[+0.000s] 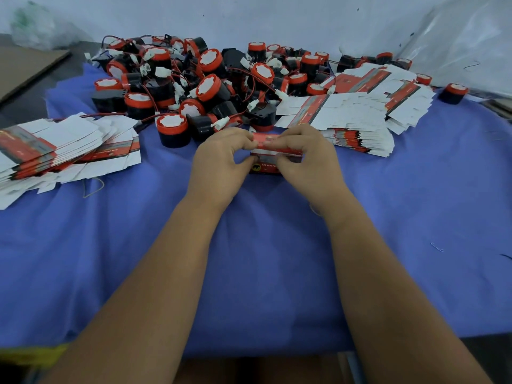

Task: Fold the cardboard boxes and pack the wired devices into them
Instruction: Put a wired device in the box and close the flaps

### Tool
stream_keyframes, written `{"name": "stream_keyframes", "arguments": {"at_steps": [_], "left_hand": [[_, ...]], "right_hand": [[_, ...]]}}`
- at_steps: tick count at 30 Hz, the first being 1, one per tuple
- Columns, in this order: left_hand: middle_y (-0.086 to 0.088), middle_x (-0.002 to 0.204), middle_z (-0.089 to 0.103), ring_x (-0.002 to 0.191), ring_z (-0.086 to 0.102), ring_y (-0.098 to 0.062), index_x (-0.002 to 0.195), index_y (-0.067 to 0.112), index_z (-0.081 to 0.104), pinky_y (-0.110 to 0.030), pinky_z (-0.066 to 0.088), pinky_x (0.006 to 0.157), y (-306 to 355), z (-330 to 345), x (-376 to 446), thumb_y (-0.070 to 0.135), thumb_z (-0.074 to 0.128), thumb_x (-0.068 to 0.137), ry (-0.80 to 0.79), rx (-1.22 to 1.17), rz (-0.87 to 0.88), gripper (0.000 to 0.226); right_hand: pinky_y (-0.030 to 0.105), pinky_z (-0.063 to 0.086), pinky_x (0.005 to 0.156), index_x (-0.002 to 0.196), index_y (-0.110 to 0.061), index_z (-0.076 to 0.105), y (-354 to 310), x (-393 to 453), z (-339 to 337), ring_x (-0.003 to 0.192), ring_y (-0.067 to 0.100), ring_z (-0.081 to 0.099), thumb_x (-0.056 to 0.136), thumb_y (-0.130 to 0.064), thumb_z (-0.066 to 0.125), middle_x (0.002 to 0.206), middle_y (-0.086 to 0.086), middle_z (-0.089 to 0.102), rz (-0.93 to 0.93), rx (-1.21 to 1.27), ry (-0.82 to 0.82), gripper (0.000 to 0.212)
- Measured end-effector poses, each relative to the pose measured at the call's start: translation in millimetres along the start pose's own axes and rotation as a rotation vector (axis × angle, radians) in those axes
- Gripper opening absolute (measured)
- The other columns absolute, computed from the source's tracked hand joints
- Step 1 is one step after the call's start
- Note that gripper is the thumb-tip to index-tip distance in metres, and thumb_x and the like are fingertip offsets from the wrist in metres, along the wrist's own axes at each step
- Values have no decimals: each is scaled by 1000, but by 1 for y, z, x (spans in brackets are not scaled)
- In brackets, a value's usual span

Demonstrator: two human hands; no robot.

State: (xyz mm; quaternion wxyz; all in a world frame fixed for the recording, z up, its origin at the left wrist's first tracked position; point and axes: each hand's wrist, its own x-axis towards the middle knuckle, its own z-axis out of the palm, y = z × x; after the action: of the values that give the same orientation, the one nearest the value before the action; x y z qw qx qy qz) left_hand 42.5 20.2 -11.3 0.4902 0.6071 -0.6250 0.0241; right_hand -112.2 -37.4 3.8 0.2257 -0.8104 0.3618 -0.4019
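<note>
- The left hand (221,159) has its fingers curled, pinching the left end of a small red, white and black cardboard box (270,154) between thumb and fingertips.
- The right hand (306,156) grips the box's right end the same way, fingers bent over its top edge and thumb below.
- The box sits between the two hands, just above or on the blue cloth (263,259) that covers the table; whether it touches the cloth cannot be told.
- The box looks partly folded, and its top seems to be a flap pressed down; the hands hide whether anything is inside it.
- Just beyond the hands lies a heap of wired devices (194,79): black round bodies with red caps, thin red and black wires, and white plugs.
- One device (173,130) stands upright at the heap's near edge, just left of the left hand.
- A fanned stack of flat boxes (63,145) lies well to the left of the hands.
- Another pile of flat boxes (360,112) lies right of the hands, its near edge close to the right hand.
- A lone device (453,93) stands at the far right on the cloth.
</note>
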Motion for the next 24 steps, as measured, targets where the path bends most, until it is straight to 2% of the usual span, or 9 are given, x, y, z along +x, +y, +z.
{"name": "stream_keyframes", "arguments": {"at_steps": [2,4,7,10,13,19,21,23,24], "left_hand": [[-10,103,70,99,59,-19,87,-2,72,-21,43,88,2,-1,0,5,77,75,0,-11,-4,15],[-11,102,69,98,60,-21,85,-3,70,-24,44,88,3,0,0,5,79,75,-7,8,3,16],[-15,97,69,95,62,-32,84,-5,69,-28,42,86,6,2,1,3,77,76,-16,113,46,14],[-18,88,68,89,62,-37,77,-6,67,-29,40,83,9,3,2,0,75,76,-25,188,127,10],[-16,88,68,91,61,-37,75,-4,66,-34,44,83,10,5,2,-3,72,79,-57,232,152,8],[-14,100,66,99,58,-32,85,-4,65,-43,47,83,6,8,6,-1,66,87,-83,233,80,4],[-14,107,62,97,57,-29,89,-4,61,-42,48,79,7,9,4,-1,63,89,-113,207,64,3],[-14,110,58,94,55,-26,90,-3,58,-33,45,75,8,10,2,-3,60,90,-135,175,59,2],[-14,110,57,93,55,-26,89,-3,58,-29,43,73,9,9,2,-3,60,90,-140,171,51,2]], "right_hand": [[17,45,92,110,-13,71,3,-1,-6,105,15,57,78,1,67,105,-3,61,17,28,3,35],[19,46,93,103,-9,70,6,0,-9,104,17,59,76,2,71,103,-3,61,10,40,23,29],[16,43,83,93,-4,70,8,1,-7,103,18,53,74,-3,78,102,2,60,-54,-69,57,20],[27,41,74,90,-4,72,11,1,-5,99,20,46,75,-7,77,97,5,60,-117,-285,110,16],[33,40,78,88,-3,73,10,0,-6,92,29,53,76,-8,74,90,9,63,-182,-405,125,13],[47,45,81,94,-8,76,12,6,-3,91,26,52,82,-15,72,91,6,62,-88,-313,90,15],[43,44,90,95,-9,75,15,6,-1,105,25,50,82,-16,71,108,5,64,-62,-311,97,15],[32,36,105,96,-12,71,17,5,0,132,23,37,82,-15,71,139,3,53,2,-234,75,15],[30,35,105,95,-13,68,16,5,-1,137,21,33,81,-15,70,145,2,48,30,-180,44,14]]}}
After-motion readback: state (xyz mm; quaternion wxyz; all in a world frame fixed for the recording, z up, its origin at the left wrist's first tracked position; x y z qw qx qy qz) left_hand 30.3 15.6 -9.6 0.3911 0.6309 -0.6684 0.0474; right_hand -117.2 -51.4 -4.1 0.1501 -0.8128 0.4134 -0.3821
